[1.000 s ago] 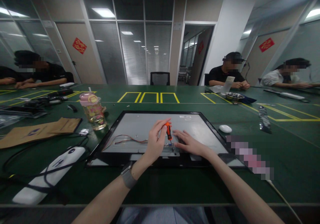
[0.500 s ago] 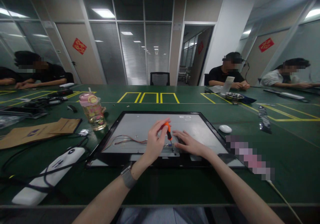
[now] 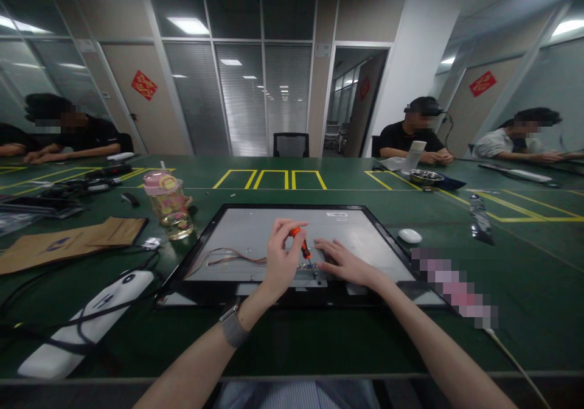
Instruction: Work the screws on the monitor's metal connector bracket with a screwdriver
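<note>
A flat monitor panel (image 3: 255,229) with a black frame lies face down on the green table in front of me. My left hand (image 3: 280,260) is closed around a small orange screwdriver (image 3: 300,243), whose tip points down at a small circuit board (image 3: 310,268) near the panel's front edge. My right hand (image 3: 342,262) lies flat on the panel just right of that board, fingers stretched out. Thin coloured wires (image 3: 228,255) run across the metal back toward the board. A watch sits on my left wrist.
A pink-lidded cup (image 3: 170,204) stands left of the panel, beside brown paper bags (image 3: 68,238). A white device with black cables (image 3: 77,327) lies front left. A white mouse (image 3: 409,235) lies to the right. Three people sit at the table's far sides.
The screwdriver has tilted and dropped a little in my left hand. My right hand stays flat on the panel. The view shifted slightly.
</note>
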`<state>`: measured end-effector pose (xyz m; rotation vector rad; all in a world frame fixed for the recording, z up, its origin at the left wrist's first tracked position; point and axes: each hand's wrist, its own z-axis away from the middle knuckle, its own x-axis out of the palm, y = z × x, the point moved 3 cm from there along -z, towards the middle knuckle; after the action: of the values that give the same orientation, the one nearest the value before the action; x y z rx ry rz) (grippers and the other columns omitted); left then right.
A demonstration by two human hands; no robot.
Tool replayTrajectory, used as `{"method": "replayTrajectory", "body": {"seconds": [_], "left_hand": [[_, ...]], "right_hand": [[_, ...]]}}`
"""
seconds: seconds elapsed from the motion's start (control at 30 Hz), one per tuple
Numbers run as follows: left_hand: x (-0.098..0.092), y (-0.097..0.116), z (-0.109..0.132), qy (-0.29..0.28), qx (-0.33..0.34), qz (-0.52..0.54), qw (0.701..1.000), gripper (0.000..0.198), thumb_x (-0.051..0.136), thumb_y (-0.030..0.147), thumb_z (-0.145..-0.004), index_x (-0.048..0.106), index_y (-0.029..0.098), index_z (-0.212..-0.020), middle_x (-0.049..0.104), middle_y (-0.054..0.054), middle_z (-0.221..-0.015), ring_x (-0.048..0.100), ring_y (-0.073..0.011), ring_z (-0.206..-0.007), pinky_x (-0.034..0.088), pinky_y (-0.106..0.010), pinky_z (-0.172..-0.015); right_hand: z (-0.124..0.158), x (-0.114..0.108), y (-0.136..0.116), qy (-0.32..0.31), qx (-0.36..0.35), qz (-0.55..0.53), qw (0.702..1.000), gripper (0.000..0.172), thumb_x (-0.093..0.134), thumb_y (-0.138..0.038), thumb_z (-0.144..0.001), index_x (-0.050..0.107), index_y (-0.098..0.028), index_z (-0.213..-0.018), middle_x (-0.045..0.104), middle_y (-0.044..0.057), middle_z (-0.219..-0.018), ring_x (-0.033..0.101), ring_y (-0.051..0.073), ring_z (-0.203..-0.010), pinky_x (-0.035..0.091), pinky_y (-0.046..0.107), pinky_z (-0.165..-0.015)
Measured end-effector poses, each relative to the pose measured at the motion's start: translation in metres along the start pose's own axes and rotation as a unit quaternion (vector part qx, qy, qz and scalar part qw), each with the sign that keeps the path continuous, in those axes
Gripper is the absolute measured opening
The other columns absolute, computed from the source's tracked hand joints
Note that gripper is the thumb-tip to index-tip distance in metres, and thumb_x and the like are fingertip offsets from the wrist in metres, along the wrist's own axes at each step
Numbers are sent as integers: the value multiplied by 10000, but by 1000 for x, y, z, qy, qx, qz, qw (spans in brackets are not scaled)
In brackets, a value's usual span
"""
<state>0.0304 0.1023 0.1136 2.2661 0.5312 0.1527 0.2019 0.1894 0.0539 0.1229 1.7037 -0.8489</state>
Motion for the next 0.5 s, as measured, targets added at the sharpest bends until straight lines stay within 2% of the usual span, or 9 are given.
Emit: {"method": "replayTrajectory", "body": {"seconds": [0.1,0.2,0.3,0.37,0.5], "left_hand": [[1,0,1,-42,-12,52,998,279,423,255,-948,628,192,-1126,574,-57,-938,568,-144,-857,456,-275,-784],[3,-2,1,-65,-17,84,994,303,410,262,-954,625,201,-1158,587,-63,-968,573,-150,-902,452,-281,-819],[3,-2,2,-52,-7,54,997,249,523,298,-906,679,224,-1085,531,-49,-972,548,-144,-904,442,-270,-831],[2,-1,1,-36,-8,36,999,226,561,315,-884,701,223,-1036,493,-35,-919,535,-131,-837,447,-258,-791],[1,0,0,-29,-26,38,999,274,460,302,-934,669,208,-1085,545,-42,-919,552,-131,-816,448,-255,-768]], "right_hand": [[-1,1,1,3,-1,-3,1000,603,386,-609,-928,415,-222,-1389,365,85,-1488,286,279,-1380,66,505,-1155],[-1,2,3,0,-7,-2,1000,595,381,-601,-934,421,-210,-1381,365,93,-1487,286,272,-1381,68,506,-1155],[-1,2,3,-3,-7,1,1000,597,375,-593,-939,401,-207,-1393,356,98,-1492,269,264,-1390,66,502,-1155],[-1,2,3,-1,-6,1,1000,597,371,-598,-939,397,-215,-1396,361,93,-1490,263,262,-1392,64,501,-1156],[-1,1,2,2,0,4,1000,599,372,-606,-935,414,-214,-1387,363,95,-1489,275,269,-1386,77,499,-1155]]}}
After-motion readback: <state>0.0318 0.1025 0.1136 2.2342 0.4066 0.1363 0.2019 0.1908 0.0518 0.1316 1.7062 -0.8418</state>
